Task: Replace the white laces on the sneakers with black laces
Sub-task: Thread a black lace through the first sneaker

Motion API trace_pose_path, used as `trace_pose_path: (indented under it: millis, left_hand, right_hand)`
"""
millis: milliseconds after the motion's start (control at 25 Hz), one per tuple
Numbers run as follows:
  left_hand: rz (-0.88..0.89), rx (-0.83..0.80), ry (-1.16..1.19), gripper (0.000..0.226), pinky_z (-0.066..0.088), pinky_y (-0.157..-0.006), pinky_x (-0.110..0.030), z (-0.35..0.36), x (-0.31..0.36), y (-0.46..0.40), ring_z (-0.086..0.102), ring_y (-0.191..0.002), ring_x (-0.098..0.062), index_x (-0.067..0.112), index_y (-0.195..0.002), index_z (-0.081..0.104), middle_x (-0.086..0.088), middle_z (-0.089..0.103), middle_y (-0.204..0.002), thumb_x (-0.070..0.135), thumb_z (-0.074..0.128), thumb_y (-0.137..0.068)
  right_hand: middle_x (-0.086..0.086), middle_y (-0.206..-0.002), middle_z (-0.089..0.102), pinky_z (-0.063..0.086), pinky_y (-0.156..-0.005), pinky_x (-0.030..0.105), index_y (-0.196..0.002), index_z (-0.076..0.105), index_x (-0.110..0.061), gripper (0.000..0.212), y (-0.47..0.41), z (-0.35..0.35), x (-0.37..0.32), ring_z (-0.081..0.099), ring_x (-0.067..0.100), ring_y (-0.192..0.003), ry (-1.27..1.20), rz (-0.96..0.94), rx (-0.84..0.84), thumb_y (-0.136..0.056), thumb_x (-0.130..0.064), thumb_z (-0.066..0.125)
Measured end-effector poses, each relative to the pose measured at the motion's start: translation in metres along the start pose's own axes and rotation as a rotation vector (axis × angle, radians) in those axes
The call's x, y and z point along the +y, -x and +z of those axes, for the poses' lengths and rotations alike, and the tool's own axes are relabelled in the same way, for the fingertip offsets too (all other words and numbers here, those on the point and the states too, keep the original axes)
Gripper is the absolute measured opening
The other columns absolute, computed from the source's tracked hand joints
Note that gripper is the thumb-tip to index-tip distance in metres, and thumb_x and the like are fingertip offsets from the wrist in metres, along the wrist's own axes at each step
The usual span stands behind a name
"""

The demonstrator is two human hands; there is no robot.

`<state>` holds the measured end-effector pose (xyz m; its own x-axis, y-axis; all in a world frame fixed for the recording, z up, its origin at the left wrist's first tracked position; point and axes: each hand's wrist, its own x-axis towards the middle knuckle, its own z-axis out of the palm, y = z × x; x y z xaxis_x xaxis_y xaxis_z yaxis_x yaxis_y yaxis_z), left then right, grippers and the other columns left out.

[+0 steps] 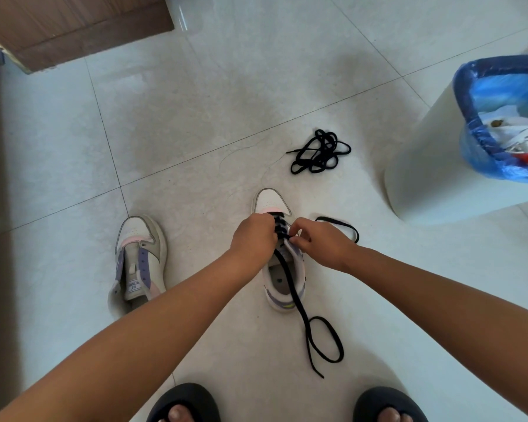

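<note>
Two white sneakers with purple and pink trim stand on the tiled floor. The left sneaker (141,260) has no lace in it. The right sneaker (282,269) has a black lace (299,309) threaded through its lower eyelets; one loose end trails over the heel onto the floor, the other loops out past my right hand. My left hand (255,239) grips the shoe's left eyelet side. My right hand (320,242) pinches the lace at the right eyelets. A second black lace (319,152) lies bundled on the floor beyond the shoe.
A white bin with a blue liner (497,123) stands at the right, holding white laces and scraps. A wooden door (73,25) is at the top left. My feet in dark slippers (185,403) are at the bottom edge.
</note>
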<state>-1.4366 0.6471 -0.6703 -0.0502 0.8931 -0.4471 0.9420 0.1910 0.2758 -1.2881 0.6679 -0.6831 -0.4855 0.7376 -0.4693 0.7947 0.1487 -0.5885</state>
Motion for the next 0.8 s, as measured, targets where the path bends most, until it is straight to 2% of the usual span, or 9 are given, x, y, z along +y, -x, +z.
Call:
trace_pose_path:
  millis: [120,240,320,400,440,480,560,640,800]
  left_hand:
    - [0.007,-0.042,-0.168,0.019,0.039,-0.068,-0.029,0.002,0.01,0.008,0.06,-0.097,-0.029,0.001,-0.104,0.06,-0.014,0.058,-0.098,0.001,0.045,-0.093]
    - [0.015,-0.099,-0.17,0.021,0.04,-0.071,-0.029,0.002,0.011,0.009,0.059,-0.1,-0.03,0.0,-0.107,0.059,-0.016,0.059,-0.11,-0.001,0.046,-0.092]
    - [-0.054,-0.117,0.136,0.016,0.038,-0.065,-0.03,0.003,-0.003,0.003,0.058,-0.084,-0.028,0.002,-0.092,0.06,-0.017,0.059,-0.093,0.008,0.045,-0.096]
    - [-0.21,-0.206,0.734,0.026,0.036,-0.057,-0.027,0.008,-0.022,0.002,0.047,-0.064,-0.018,0.006,-0.077,0.055,-0.011,0.052,-0.074,0.015,0.044,-0.099]
    - [-0.262,-0.203,0.962,0.027,0.037,-0.055,-0.025,0.014,-0.029,0.006,0.043,-0.06,-0.015,0.007,-0.074,0.054,-0.007,0.049,-0.07,0.016,0.046,-0.099]
    - [-0.28,-0.16,1.073,0.026,0.04,-0.055,-0.024,0.02,-0.032,0.011,0.042,-0.058,-0.014,0.008,-0.074,0.055,-0.005,0.049,-0.068,0.017,0.048,-0.098]
    - [-0.27,-0.037,1.084,0.024,0.047,-0.059,-0.026,0.031,-0.034,0.022,0.049,-0.06,-0.015,0.008,-0.075,0.058,-0.005,0.055,-0.067,0.02,0.054,-0.095]
    - [-0.253,0.037,1.044,0.019,0.051,-0.064,-0.025,0.036,-0.033,0.03,0.055,-0.065,-0.013,0.009,-0.078,0.061,-0.003,0.061,-0.072,0.023,0.059,-0.092]
    - [-0.231,0.079,0.98,0.013,0.045,-0.065,-0.017,0.035,-0.03,0.029,0.056,-0.069,-0.005,0.015,-0.078,0.064,0.005,0.063,-0.075,0.02,0.061,-0.09]
  right_hand:
    - [0.005,-0.082,0.063,0.047,-0.074,0.039,-0.103,0.053,-0.015,0.011,-0.001,0.004,-0.001,0.059,0.026,-0.078,-0.039,0.024,0.002,-0.096,-0.022,0.049]
    - [0.006,-0.083,0.063,0.047,-0.074,0.04,-0.103,0.052,-0.015,0.01,-0.001,0.005,-0.001,0.06,0.027,-0.078,-0.058,0.038,0.008,-0.096,-0.021,0.049]
    - [0.005,-0.081,0.062,0.046,-0.073,0.038,-0.104,0.052,-0.014,0.011,0.001,0.006,-0.002,0.058,0.026,-0.077,-0.057,0.049,0.006,-0.096,-0.02,0.048]
    - [0.007,-0.081,0.062,0.045,-0.07,0.037,-0.106,0.05,-0.015,0.012,0.003,0.009,-0.003,0.057,0.026,-0.076,-0.056,0.059,0.015,-0.096,-0.021,0.046]
    - [0.009,-0.081,0.063,0.045,-0.068,0.037,-0.107,0.048,-0.016,0.012,0.005,0.011,-0.004,0.057,0.027,-0.076,-0.055,0.057,0.026,-0.096,-0.022,0.045]
    - [0.01,-0.082,0.063,0.044,-0.067,0.038,-0.108,0.046,-0.017,0.013,0.007,0.013,-0.005,0.057,0.029,-0.076,-0.041,0.047,0.046,-0.096,-0.021,0.045]
    - [0.007,-0.091,0.058,0.043,-0.069,0.037,-0.111,0.047,-0.016,0.016,0.012,0.017,-0.008,0.053,0.027,-0.085,0.053,-0.007,0.131,-0.096,-0.021,0.045]
    - [0.007,-0.107,0.051,0.044,-0.079,0.039,-0.111,0.056,-0.014,0.019,0.015,0.023,-0.01,0.046,0.025,-0.099,0.133,-0.096,0.223,-0.095,-0.023,0.049]
    - [0.01,-0.121,0.038,0.041,-0.092,0.034,-0.108,0.061,-0.011,0.021,0.016,0.038,-0.015,0.04,0.023,-0.11,-0.017,-0.056,0.175,-0.092,-0.025,0.056]
